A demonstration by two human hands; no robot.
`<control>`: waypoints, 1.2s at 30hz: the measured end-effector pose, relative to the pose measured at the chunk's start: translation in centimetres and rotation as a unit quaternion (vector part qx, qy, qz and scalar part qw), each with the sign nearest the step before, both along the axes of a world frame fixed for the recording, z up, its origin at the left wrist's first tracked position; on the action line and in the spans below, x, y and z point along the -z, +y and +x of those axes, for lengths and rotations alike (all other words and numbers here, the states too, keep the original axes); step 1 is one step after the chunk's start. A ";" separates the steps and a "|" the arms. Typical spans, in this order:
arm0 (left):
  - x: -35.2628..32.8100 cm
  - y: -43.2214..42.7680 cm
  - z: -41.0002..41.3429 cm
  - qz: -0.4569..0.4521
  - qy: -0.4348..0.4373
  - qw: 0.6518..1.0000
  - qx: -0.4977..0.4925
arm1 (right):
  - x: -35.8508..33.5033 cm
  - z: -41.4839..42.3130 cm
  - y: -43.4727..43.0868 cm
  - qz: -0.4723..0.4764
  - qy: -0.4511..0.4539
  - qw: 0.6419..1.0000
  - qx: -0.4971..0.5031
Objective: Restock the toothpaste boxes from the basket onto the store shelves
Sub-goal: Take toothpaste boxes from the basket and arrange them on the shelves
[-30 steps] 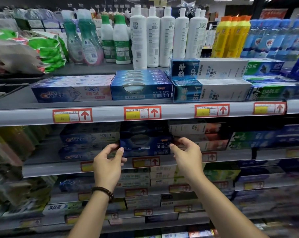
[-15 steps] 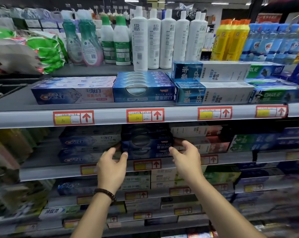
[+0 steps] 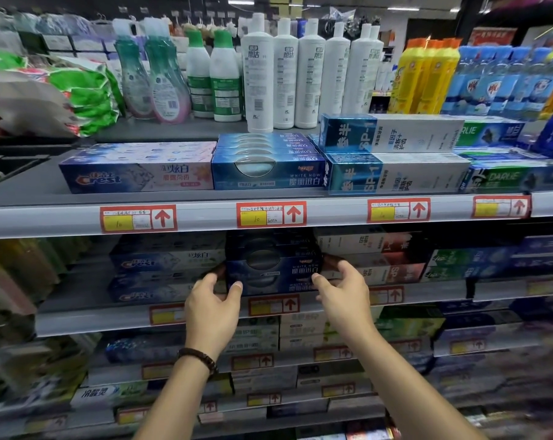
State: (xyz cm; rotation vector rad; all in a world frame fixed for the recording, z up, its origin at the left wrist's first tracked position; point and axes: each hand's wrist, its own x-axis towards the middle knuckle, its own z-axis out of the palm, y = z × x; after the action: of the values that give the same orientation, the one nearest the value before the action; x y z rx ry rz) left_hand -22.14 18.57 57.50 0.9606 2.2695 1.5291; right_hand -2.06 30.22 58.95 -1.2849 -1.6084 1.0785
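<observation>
A stack of dark blue toothpaste boxes point(image 3: 273, 268) lies on the second shelf point(image 3: 94, 315), in shadow under the top shelf. My left hand point(image 3: 211, 303) holds the stack's left end, thumb on the front face and fingers round the end. My right hand point(image 3: 341, 290) holds the right end the same way. Crest boxes point(image 3: 161, 265) lie to the left of the stack, white and red boxes point(image 3: 373, 258) to its right. The basket is out of view.
The top shelf point(image 3: 46, 217) carries Crest boxes point(image 3: 135, 173), blue boxes point(image 3: 268, 166), SP-1 boxes point(image 3: 392, 154) and Darlie boxes point(image 3: 510, 176), with bottles point(image 3: 287, 74) standing behind. Red price tags point(image 3: 270, 214) line the shelf rails. Lower shelves point(image 3: 268, 363) hold more boxes.
Both hands have slid forward and the dark blue boxes now sit deeper on the second shelf. The camera has come closer to the shelves.
</observation>
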 end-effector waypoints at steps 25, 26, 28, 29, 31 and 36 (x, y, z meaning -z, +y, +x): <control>-2.2 -2.7 2.3 0.068 -0.012 0.997 0.023 | -0.4 1.8 -3.2 0.039 0.058 0.997 0.034; -1.9 -2.8 2.4 0.073 -0.022 0.997 0.033 | -0.3 1.9 -3.5 0.037 0.070 0.996 0.036; -1.4 -3.0 2.6 0.076 -0.034 0.995 0.054 | 0.2 2.0 -4.2 0.031 0.082 0.995 0.041; -1.1 -3.0 2.7 0.073 -0.036 0.995 0.064 | 0.5 2.1 -4.5 0.028 0.085 0.995 0.044; -0.6 -3.1 3.0 0.058 -0.039 0.994 0.083 | 1.2 2.4 -5.0 0.022 0.088 0.994 0.054; 0.7 -4.0 5.0 0.031 -0.051 0.993 0.106 | 2.4 3.7 -6.2 0.009 0.108 0.993 0.036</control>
State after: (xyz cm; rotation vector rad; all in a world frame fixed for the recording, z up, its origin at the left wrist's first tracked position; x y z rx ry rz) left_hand -17.13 14.56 56.76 1.0756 1.9896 1.5279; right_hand 1.60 24.02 56.52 -1.1618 -1.3969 1.1163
